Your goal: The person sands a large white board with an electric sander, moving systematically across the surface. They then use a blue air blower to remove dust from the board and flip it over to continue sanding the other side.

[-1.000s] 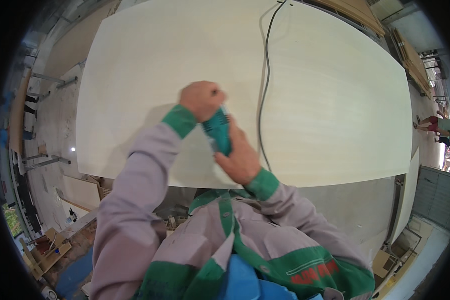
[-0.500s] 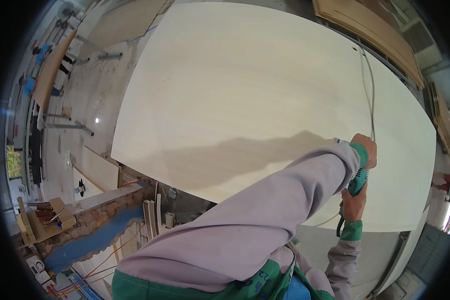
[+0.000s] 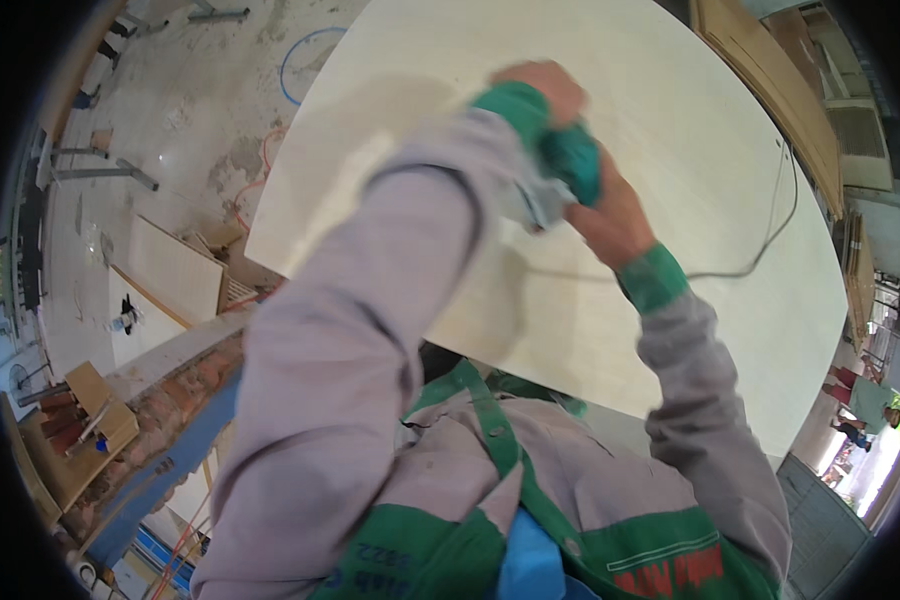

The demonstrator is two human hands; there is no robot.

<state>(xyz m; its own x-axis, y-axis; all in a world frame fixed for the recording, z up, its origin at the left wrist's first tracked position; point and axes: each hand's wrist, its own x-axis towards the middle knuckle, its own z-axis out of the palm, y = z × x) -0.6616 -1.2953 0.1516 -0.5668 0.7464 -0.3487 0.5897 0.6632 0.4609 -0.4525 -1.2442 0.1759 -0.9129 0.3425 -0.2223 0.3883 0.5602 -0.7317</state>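
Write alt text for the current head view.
A person's hands grip a teal power tool over a large pale panel, seen from above; hands and tool are blurred. A dark cable curves across the panel's right side, with brown boards beyond its far-right edge.

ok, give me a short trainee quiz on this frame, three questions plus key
1. True or false: the left hand and the right hand are both on the teal tool.
2. What is directly beneath the tool? A) brick wall B) pale panel C) metal rack
3. Fill in: the right sleeve's cuff is ____.

Key: 1 true; 2 B; 3 green.
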